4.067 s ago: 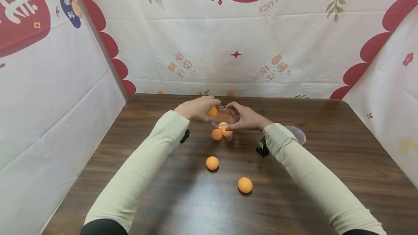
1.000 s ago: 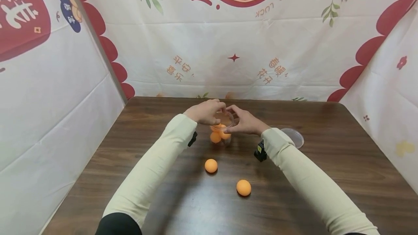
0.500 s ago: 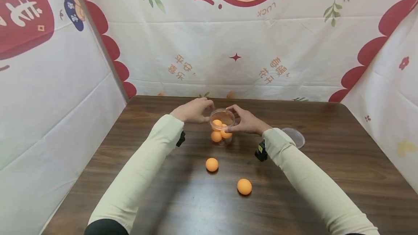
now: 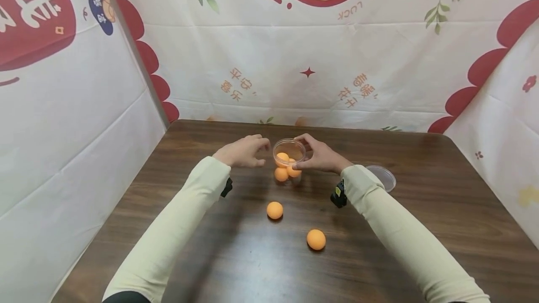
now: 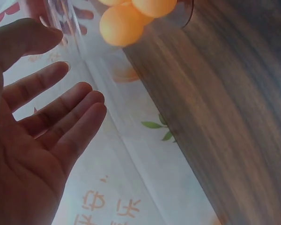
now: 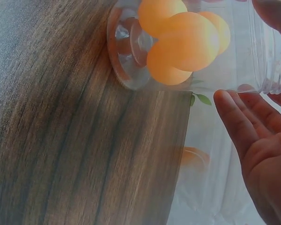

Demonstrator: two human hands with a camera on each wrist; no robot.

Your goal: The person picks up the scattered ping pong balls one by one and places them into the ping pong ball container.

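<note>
A clear plastic jar (image 4: 289, 147) stands upright on the table, its mouth uncovered. Several orange ping-pong balls (image 6: 189, 42) are piled at its bottom. My right hand (image 4: 321, 155) grips the jar near the rim from the right, thumb on the near side and fingers on the far side. To the left of the jar, apart from it, is my left hand (image 4: 242, 152); its fingers are spread and relaxed, and the left wrist view shows the palm (image 5: 28, 164) holding nothing. One loose ping-pong ball (image 4: 275, 210) lies in front of the jar, another ping-pong ball (image 4: 316, 239) nearer and further right.
A round clear lid (image 4: 384, 178) lies flat on the dark wooden table (image 4: 421, 228), partly behind the right sleeve (image 4: 404, 228). White printed cloth (image 4: 269, 74) hangs behind the table and along both sides.
My left hand held a ping-pong ball beside the rim, then reached over the jar's mouth and let it go inside. It has drawn back to the left without it. The right hand keeps its grip.
</note>
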